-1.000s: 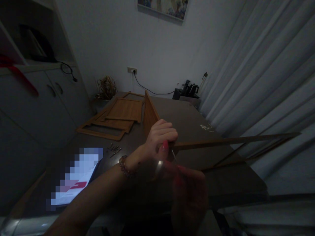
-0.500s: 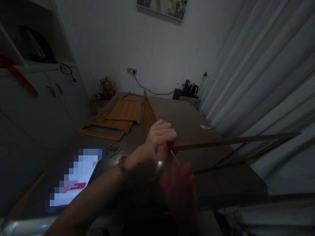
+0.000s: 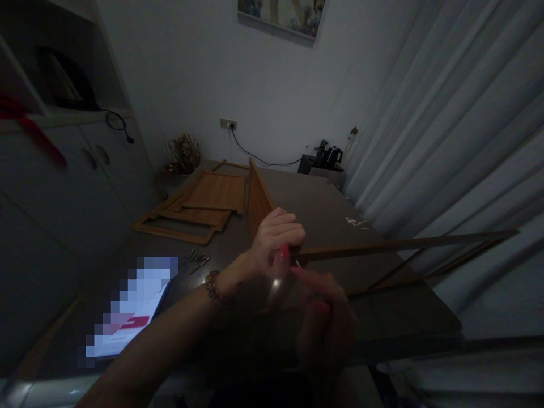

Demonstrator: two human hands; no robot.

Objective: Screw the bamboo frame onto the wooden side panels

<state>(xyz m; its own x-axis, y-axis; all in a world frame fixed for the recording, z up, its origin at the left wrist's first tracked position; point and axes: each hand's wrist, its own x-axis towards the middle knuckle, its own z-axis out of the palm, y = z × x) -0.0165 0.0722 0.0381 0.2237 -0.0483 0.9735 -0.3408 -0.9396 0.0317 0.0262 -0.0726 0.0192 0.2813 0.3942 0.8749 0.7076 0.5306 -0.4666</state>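
Observation:
My left hand (image 3: 278, 232) is closed around the corner where an upright wooden panel (image 3: 259, 195) meets a wooden frame (image 3: 382, 246) that extends to the right. Its thumb presses on the near side of that joint. Just below, my right hand (image 3: 327, 317) is slightly blurred, with curled fingers and the index finger reaching toward the joint. A thin metal rod (image 3: 298, 263) shows as a short bright piece at the index fingertip; the rest of it is hidden by the hand, so its exact kind is unclear.
Several screws (image 3: 198, 259) lie on the dark table (image 3: 297, 187) beside a lit tablet (image 3: 140, 311). Flat wooden panels (image 3: 215, 190) are stacked at the back left. Small pale pieces (image 3: 355, 221) lie at right, near the curtain (image 3: 446, 141). A black kettle (image 3: 334, 154) stands behind.
My right hand has shifted a little to the right, and its index finger now reaches the joint. Less of the metal rod shows. My left hand and the wood stay put.

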